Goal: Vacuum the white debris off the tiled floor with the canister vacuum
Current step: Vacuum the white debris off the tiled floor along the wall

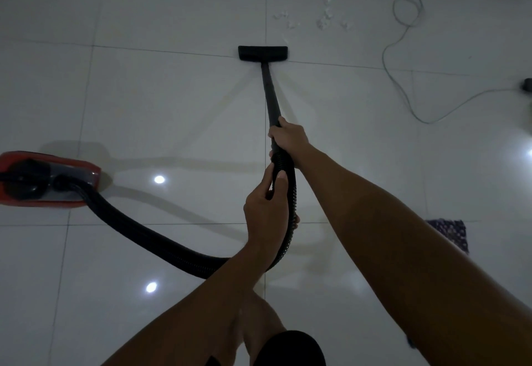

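- I'm gripping the rigid black plastic wand (269, 92) w/ right hand (288, 138); left hand (266, 210) curling round the soft ribbed black hose (149, 233).
- Scattered white paper-like debris (322, 17) sitting at 1 o'clock of the flat black floor head (262, 53); prob. light.

A glossy, smooth tiled floor (172, 100) is shown mirroring ceiling lights. A ribbed black plastic hose (138, 227) and matt black wand (269, 92) are seen, with shiny red plastic on the canister (86, 168).
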